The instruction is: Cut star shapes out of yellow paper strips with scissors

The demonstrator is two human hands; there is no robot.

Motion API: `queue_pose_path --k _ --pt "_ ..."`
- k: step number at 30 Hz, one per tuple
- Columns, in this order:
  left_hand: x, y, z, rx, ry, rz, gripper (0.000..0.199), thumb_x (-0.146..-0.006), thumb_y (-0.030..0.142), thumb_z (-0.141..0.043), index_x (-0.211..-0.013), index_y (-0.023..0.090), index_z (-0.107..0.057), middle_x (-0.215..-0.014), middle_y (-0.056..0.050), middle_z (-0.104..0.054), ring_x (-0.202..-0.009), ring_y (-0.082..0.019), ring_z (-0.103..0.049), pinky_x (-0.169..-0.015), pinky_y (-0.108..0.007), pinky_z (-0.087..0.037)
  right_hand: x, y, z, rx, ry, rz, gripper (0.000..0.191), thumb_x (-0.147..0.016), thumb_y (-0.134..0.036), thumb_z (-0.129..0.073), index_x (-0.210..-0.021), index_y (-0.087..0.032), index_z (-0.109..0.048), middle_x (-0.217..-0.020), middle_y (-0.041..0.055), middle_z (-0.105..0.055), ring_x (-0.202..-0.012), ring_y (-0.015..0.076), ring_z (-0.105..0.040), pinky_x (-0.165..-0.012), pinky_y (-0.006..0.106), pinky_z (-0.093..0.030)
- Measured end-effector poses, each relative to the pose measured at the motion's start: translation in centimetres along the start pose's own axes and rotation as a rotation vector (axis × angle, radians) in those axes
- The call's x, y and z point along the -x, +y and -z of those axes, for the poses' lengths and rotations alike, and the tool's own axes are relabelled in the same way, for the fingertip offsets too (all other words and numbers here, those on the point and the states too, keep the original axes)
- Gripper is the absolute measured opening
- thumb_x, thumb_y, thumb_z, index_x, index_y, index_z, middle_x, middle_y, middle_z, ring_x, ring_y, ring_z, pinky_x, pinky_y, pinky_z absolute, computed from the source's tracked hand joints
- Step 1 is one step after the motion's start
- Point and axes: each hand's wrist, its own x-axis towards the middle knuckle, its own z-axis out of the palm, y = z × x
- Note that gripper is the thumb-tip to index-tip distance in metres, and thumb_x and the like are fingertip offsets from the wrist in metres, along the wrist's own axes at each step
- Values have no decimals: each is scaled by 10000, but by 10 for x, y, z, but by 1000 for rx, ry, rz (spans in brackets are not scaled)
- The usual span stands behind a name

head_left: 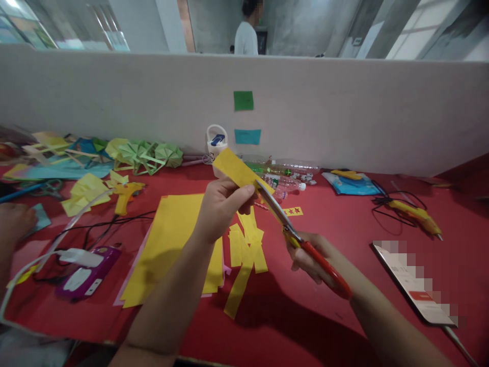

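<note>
My left hand (219,206) pinches a strip of yellow paper (235,168) between thumb and fingers, above the table. Red-handled scissors (277,206) are gripped in my right hand (315,252), and their blades meet the lower right part of the strip. Below my hands lie several cut yellow strips (248,255) in a loose heap. To their left is a stack of yellow paper sheets (178,219), with pink edges showing underneath. Beyond the scissors rests a small yellow card with red stars (293,211).
Plastic bottles (284,183) lie near the white partition (160,92). A phone (412,290) and a yellow glue gun (418,216) sit on the right. Leftward are another glue gun (128,196), a purple power strip (89,272), folded paper shapes (143,154) and another person's hand (15,221).
</note>
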Motion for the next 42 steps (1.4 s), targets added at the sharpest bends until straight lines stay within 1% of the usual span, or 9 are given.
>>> queue_pose_path --k 4,8,13,18,21,28,33,36,42 --pt "2 1 -5 24 -10 -2 163 -703 250 -627 -559 173 -611 -471 20 -561 -405 -77 -497 -387 -210 -416 0 2 -2 -41 -13 -43 454 -814 -592 -598 -659 -227 -375 -490 -91 -368 -373 60 -336 -361 202 -251" --pt "2 0 -7 30 -22 -7 162 -712 247 -613 -567 175 -603 -478 27 -565 -417 -76 -517 -399 -202 -433 -1 3 -2 -3 -22 37 415 -840 -550 -585 -669 -217 -404 -518 -77 -400 -402 62 -351 -379 207 -262" --pt "3 -1 -8 6 -21 -22 172 -724 251 -603 -565 185 -587 -486 25 -562 -413 -75 -513 -400 -204 -439 -1 7 -2 -34 -33 82 466 -843 -591 -587 -653 -225 -369 -527 -76 -392 -403 59 -340 -366 208 -249" --pt "6 0 -12 -16 1 -31 183 -733 274 -602 -573 187 -578 -494 26 -557 -424 -72 -514 -412 -201 -446 -1 3 -8 -107 -33 81 553 -805 -739 -546 -664 -230 -381 -477 -95 -363 -362 54 -304 -358 215 -233" --pt "7 1 -14 -27 13 -26 211 -727 283 -598 -544 186 -559 -471 30 -539 -418 -69 -511 -414 -196 -443 -1 -1 -11 -103 -11 133 598 -788 -792 -517 -648 -231 -368 -474 -90 -370 -370 54 -306 -378 224 -242" --pt "7 0 -15 -41 29 -2 225 -720 303 -600 -533 186 -559 -462 26 -536 -420 -73 -513 -421 -202 -442 0 -3 -15 -98 29 180 616 -793 -807 -501 -642 -230 -351 -509 -77 -368 -399 56 -297 -389 229 -244" --pt "8 -1 -15 -54 15 7 256 -748 300 -591 -522 183 -557 -462 20 -535 -443 -78 -516 -448 -214 -449 -1 2 -17 -141 41 142 605 -808 -789 -499 -643 -221 -370 -565 -65 -354 -400 49 -286 -345 210 -212" --pt "7 -2 -15 -14 15 4 221 -746 287 -596 -552 183 -566 -474 25 -541 -436 -78 -510 -441 -220 -441 -3 7 -17 -130 54 126 603 -804 -772 -524 -628 -209 -400 -601 -51 -371 -406 44 -297 -331 203 -218" --pt "6 -4 -14 16 8 6 205 -737 272 -600 -554 188 -556 -478 27 -544 -425 -75 -499 -420 -217 -427 -2 7 -16 -114 58 112 606 -789 -787 -521 -633 -217 -389 -560 -54 -378 -404 51 -300 -315 195 -194"
